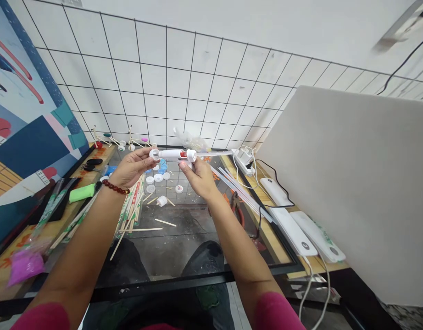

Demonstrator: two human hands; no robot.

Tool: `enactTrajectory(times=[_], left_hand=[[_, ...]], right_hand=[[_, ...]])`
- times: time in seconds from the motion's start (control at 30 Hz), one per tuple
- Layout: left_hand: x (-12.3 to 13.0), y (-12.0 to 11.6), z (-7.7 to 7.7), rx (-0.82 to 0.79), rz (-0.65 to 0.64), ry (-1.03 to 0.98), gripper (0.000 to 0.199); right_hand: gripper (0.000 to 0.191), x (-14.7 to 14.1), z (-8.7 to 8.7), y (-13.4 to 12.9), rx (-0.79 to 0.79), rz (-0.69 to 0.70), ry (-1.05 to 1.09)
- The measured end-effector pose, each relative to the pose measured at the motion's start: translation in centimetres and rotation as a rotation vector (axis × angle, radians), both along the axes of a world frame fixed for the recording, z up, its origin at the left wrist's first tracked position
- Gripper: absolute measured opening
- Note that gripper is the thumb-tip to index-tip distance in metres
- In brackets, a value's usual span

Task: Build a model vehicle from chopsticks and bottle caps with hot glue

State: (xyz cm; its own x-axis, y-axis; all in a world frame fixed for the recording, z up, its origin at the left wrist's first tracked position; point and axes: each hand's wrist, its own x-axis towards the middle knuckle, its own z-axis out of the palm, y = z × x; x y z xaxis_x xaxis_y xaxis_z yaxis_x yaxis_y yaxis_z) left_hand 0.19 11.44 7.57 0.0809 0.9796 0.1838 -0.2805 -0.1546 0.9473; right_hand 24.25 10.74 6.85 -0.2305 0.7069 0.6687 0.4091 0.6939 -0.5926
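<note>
My right hand is wrapped round the grip of a white hot glue gun, held level above the table with its nozzle to the left. A clear glue stick sticks out of its back end. Between the fingers of my left hand is a white bottle cap, right at the nozzle; I cannot tell if they touch. Below lie several loose white caps and a white piece with a thin stick by it. Wooden chopsticks, some in paper sleeves, lie under my left forearm.
Clear glue sticks and red-handled pliers lie right of centre. A power strip with cables stands at the back right, before a large white panel. Green clay and a pink packet are at left. A wire grid stands behind.
</note>
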Motion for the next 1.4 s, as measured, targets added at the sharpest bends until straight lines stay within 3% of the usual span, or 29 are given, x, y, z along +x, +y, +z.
enactTrajectory(times=[0.37, 0.5, 0.73, 0.83, 1.03, 1.4], left_hand=[[0.1, 0.2, -0.5, -0.029, -0.033, -0.021, 0.038], [0.1, -0.1, 0.0, -0.036, -0.029, -0.007, 0.043], [-0.5, -0.1, 0.5, 0.058, 0.122, 0.007, 0.043], [-0.5, 0.0, 0.3, 0.17, 0.28, 0.148, 0.045], [0.1, -0.3, 0.6, 0.485, 0.621, 0.678, 0.025], [1.2, -1.2, 1.2, 0.665, 0.695, 0.889, 0.02]], right_hand=[[0.037, 0.0, -0.3, 0.4, 0.012, 0.034, -0.002], [0.039, -0.1, -0.2, 0.3, 0.008, 0.034, -0.001], [0.044, 0.3, 0.4, -0.1, -0.042, 0.037, 0.086], [0.05, 0.5, 0.2, 0.1, -0.057, -0.008, 0.124], [0.051, 0.4, 0.1, 0.0, -0.048, -0.018, 0.117], [0.036, -0.1, 0.4, -0.5, 0.016, -0.014, 0.023]])
